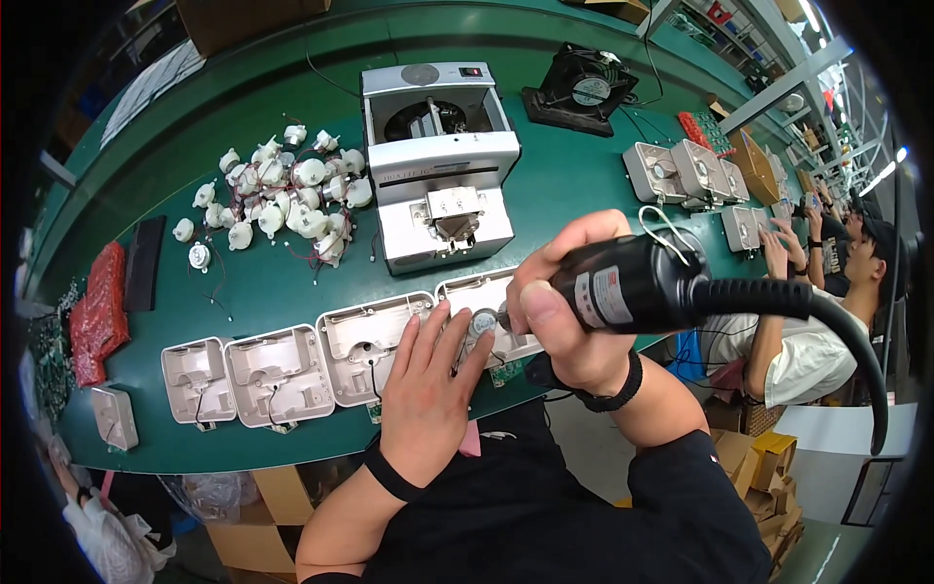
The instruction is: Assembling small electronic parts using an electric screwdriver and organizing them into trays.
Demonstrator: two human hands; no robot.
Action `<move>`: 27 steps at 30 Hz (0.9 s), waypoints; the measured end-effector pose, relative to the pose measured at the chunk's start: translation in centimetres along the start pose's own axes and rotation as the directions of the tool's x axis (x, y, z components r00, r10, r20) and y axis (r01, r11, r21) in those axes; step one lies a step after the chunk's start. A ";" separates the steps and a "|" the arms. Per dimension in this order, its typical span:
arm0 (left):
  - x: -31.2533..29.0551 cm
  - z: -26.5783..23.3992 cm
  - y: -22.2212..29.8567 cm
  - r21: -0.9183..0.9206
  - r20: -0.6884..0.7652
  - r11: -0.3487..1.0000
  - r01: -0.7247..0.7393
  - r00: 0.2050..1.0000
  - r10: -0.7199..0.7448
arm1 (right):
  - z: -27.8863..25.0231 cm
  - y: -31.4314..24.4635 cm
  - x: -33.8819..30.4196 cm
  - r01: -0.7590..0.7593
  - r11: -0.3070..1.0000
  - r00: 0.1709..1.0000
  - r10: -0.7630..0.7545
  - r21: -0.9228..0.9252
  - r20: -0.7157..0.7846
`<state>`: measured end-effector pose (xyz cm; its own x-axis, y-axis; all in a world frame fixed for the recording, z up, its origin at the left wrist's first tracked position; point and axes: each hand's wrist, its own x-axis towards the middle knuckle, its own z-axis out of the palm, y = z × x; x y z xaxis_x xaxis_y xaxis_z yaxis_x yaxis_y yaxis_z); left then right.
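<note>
My right hand [569,302] is wrapped round a black electric screwdriver [618,284], its thick cable bending down at the right. The tool's tip points left into a light grey plastic housing [477,286], beside a small round metal-topped part [483,322]. With fingers stretched out, my left hand [428,375] lies over that housing and the one to its left, its index finger and thumb close to the round part. The screw under the tip, if any, is hidden. More open housings [279,375] stand in a row to the left, each with a short black wire.
Behind the row stands a grey screw-feeding machine [443,165]. Left of it lies a pile of white motor-like parts with wires [282,200]; right of it, a black fan [581,88]. Red bubble wrap [101,311] is far left. Another person [822,316] works at the right.
</note>
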<state>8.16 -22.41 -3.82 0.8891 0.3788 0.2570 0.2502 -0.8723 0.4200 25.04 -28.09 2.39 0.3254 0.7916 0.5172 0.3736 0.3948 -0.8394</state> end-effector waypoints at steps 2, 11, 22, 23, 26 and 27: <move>0.0 -0.1 0.0 0.017 0.013 1.000 -0.002 1.000 0.002 | 0.4 0.1 0.1 -0.050 0.982 0.992 0.070 0.180 -0.105; -0.2 0.1 0.1 0.003 -0.006 1.000 0.003 1.000 -0.003 | 0.0 0.2 0.0 -0.069 0.993 0.986 0.082 0.095 -0.142; -0.2 0.3 0.0 0.005 -0.048 1.000 0.002 0.999 -0.002 | 0.4 -2.6 7.9 0.111 0.955 0.964 -0.035 0.274 -0.265; -0.2 0.4 0.0 0.009 -0.049 1.000 0.003 0.999 -0.002 | 0.5 -1.9 8.3 0.098 0.965 0.971 -0.038 0.245 -0.237; -0.2 0.7 0.0 0.004 -0.073 1.000 -0.003 0.997 0.003 | 0.8 -1.1 8.7 0.074 0.980 0.984 -0.040 0.187 -0.176; -0.2 0.7 0.0 0.005 -0.074 1.000 0.002 0.997 -0.001 | 0.7 -1.3 8.5 0.035 0.981 0.987 -0.004 0.191 -0.163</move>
<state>8.25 -22.75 -4.50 0.8580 0.4017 0.3201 0.2534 -0.8731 0.4165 26.70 -21.53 7.82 0.4615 0.7035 0.5405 0.2116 0.5044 -0.8372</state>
